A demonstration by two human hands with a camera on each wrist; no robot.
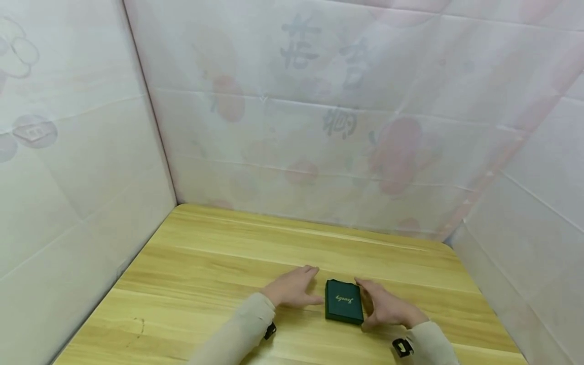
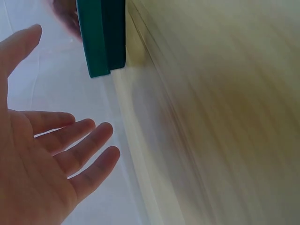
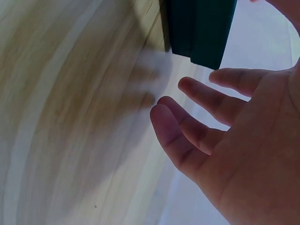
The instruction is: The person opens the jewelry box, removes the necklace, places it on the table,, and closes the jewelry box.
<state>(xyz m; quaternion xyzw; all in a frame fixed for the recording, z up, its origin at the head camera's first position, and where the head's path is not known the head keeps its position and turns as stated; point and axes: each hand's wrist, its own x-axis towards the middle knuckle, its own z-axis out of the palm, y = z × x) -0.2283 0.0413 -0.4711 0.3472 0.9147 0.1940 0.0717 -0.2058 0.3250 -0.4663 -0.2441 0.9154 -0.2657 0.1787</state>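
Note:
A dark green jewelry box [image 1: 344, 300] with gold lettering on its lid lies flat on the wooden table, its lid down. To its left is my left hand [image 1: 295, 288], fingers spread and a small gap from the box. My right hand [image 1: 387, 305] curves around the box's right side, thumb near the front corner; whether it touches there I cannot tell. In the left wrist view the left palm [image 2: 37, 164] faces the box [image 2: 101, 37] with nothing in it. The right wrist view has the right fingers [image 3: 211, 103] loosely bent just below the box [image 3: 201, 28].
The table [image 1: 196, 263] has light wood grain and a small dark mark at its left. White printed cloth walls [image 1: 274, 152] enclose it at the back and both sides. Each wrist wears a black strap device [image 1: 402, 348] by the sleeve.

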